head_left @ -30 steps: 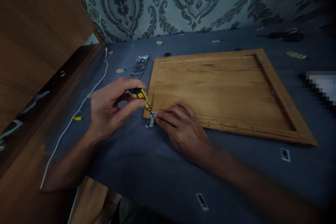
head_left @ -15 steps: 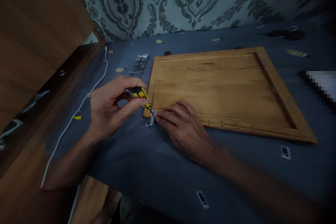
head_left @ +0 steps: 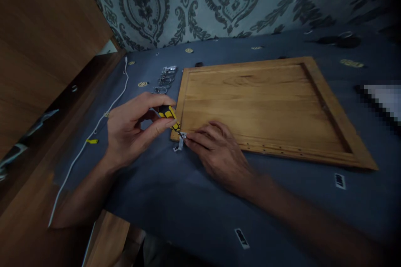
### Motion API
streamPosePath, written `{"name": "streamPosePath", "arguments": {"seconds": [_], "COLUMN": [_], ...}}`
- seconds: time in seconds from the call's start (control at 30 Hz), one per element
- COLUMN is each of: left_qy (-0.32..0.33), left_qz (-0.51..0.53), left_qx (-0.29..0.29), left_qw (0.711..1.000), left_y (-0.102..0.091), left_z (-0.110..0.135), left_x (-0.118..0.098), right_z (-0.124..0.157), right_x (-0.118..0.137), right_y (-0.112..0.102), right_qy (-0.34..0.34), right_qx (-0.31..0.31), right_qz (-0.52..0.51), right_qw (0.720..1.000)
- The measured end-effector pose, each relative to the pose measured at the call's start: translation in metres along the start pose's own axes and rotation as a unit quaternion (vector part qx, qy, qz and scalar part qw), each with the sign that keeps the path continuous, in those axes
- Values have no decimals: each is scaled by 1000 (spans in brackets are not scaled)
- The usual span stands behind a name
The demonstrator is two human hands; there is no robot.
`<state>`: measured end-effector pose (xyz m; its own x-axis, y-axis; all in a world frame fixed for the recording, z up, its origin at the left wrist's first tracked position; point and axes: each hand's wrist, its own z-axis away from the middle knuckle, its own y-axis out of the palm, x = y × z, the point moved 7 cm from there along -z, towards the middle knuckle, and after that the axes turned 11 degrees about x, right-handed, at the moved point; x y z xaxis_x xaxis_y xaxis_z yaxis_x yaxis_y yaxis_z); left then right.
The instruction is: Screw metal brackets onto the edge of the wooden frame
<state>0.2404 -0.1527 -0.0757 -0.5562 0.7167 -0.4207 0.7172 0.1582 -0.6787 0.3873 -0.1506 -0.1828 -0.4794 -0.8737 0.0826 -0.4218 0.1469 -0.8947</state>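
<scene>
From where I'm standing: 1 metal hinge (head_left: pixel 179 144) sits at the near L corner of the wooden panel (head_left: pixel 260 100), part of it sticking out past the edge onto the blue cloth (head_left: pixel 175 204). It's btwn the two hands, nr the fingertips of both. Left hand (head_left: pixel 130 123) is pinching 1 yellow-&-black screwdriver (head_left: pixel 171 115), thumb one side, fingers the other, shaft tilted down w/ its tip at the hinge. Right hand (head_left: pixel 221 154) lies low over the panel's near edge, fingers bunched, tips up against the hinge; can't tell if they grip anything there.

Count: 2 hands, 1 panel, 1 screwdriver in use. Off the panel's L end, a short row of metal pcs (head_left: pixel 167 78), overlapping, no exact no. possible. Also 1 white cable (head_left: pixel 126 66) w/ 1 yellow tag (head_left: pixel 92 141) beside it, & 1 dark tool (head_left: pixel 343 41) far R, type unclear. Several small dark holes along the panel's near edge.
</scene>
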Motion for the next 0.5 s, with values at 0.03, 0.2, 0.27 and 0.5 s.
{"name": "streamPosePath", "arguments": {"seconds": [0.03,0.2,0.27,0.5], "left_qy": [0,19,23,34], "left_qz": [-2,-4,-14,-55], "left_qx": [1,9,15,27], "left_qw": [1000,1000,1000,998], "left_y": [0,0,0,1], "left_z": [0,-1,-2,-1], "left_x": [0,-3,-4,-7], "right_z": [0,0,0,0], "right_x": [0,0,0,0], "right_y": [0,1,1,-1], "right_qy": [0,-1,0,1], "right_qx": [-3,3,6,6], "right_qz": [-2,-14,-15,-12], "right_qw": [1000,1000,1000,1000]}}
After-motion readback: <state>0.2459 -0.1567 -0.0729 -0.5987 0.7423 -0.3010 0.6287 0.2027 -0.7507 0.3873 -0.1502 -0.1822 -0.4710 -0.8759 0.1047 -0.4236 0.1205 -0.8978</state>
